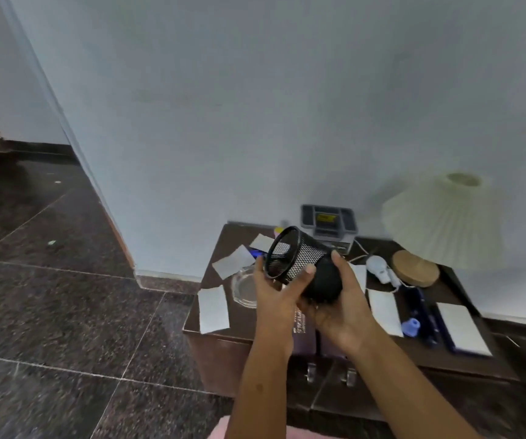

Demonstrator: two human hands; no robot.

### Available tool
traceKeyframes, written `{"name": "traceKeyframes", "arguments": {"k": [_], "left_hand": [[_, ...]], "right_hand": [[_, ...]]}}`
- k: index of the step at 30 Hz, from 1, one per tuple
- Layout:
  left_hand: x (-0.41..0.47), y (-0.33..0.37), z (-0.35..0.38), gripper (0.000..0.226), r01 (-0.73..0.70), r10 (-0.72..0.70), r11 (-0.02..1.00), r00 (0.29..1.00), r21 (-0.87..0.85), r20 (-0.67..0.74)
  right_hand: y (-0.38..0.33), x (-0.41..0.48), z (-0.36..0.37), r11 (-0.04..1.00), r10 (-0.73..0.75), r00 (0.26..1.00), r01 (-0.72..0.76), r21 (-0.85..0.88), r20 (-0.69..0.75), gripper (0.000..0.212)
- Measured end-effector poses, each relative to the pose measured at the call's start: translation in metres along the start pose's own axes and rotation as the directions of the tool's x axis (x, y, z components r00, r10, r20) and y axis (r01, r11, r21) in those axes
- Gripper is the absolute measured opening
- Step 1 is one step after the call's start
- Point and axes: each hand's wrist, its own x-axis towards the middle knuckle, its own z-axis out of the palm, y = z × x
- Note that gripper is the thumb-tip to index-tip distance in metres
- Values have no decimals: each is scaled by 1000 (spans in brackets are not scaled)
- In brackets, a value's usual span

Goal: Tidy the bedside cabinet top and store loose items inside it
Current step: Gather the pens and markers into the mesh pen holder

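A black mesh pen cup (299, 259) is held tilted on its side above the dark wooden bedside cabinet (242, 321), its open mouth facing up and to the left. My left hand (275, 289) grips it near the rim from below. My right hand (345, 299) wraps round its solid base. On the cabinet top lie several white paper slips (213, 308), a glass ashtray (244, 288), a blue cap (411, 327), dark blue pens (423, 312) and a white card on a dark case (462, 329).
A grey desk organiser (329, 221) stands at the back against the wall. A cream pleated lamp (445, 223) with a round wooden base (415, 272) and a white plug and cord (380, 269) occupy the right. Two metal handles (329, 373) show on the cabinet front. Dark tiled floor (65, 312) spreads to the left.
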Motion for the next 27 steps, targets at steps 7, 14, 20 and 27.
{"name": "traceKeyframes", "arguments": {"k": [7, 14, 20, 27], "left_hand": [[-32, -39, 28, 92, -57, 46, 985, 996, 164, 75], [-43, -69, 31, 98, -130, 113, 802, 991, 583, 67], [-42, -96, 44, 82, -176, 32, 724, 975, 667, 222], [-28, -111, 51, 93, -199, 8, 717, 961, 668, 278]], "right_hand": [[-17, -51, -52, 985, 80, 997, -82, -152, -21, 52], [-81, -58, -111, 529, -370, 870, -91, -844, -325, 25], [-109, -36, -153, 242, -565, 747, -257, -936, -351, 32], [-124, -19, -172, 185, -642, 673, -330, -926, -368, 37]]}}
